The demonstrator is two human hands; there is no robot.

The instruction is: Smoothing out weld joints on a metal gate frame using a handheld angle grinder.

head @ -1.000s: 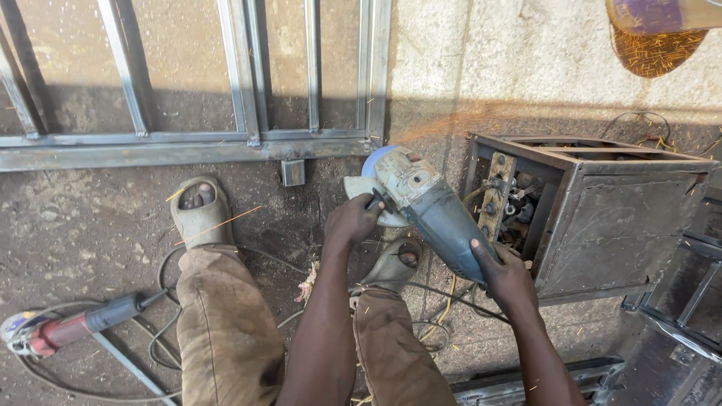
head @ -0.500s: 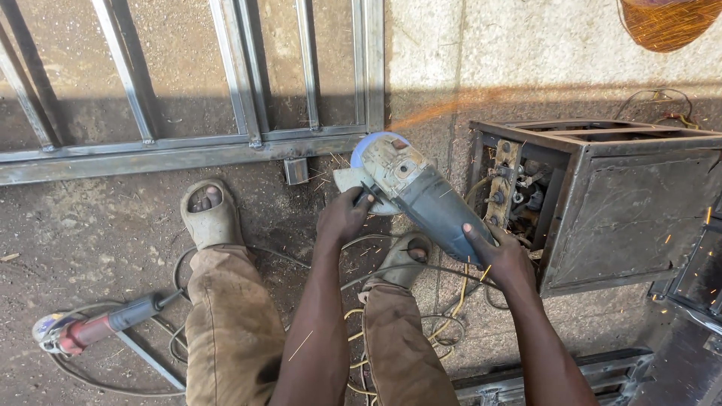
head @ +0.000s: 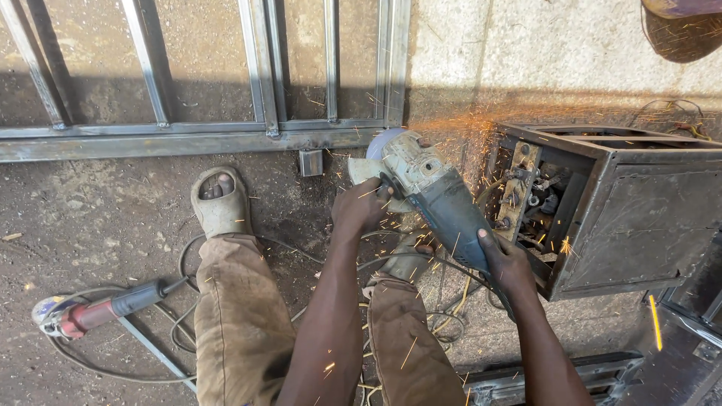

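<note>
Since a second ago the angle grinder has been brought down onto the metal frame; sparks are now thrown toward the metal box beside it. The left hand is closed on the side handle, the right hand on the rear body.

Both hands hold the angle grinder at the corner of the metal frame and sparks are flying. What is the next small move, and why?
Probably a short, steady pass of the disc along the joint. The left hand grips the side handle and the right hand the rear of the angle grinder. Its disc meets the metal frame at the corner, and sparks spray right toward the open metal box, so the cut is live.
</note>
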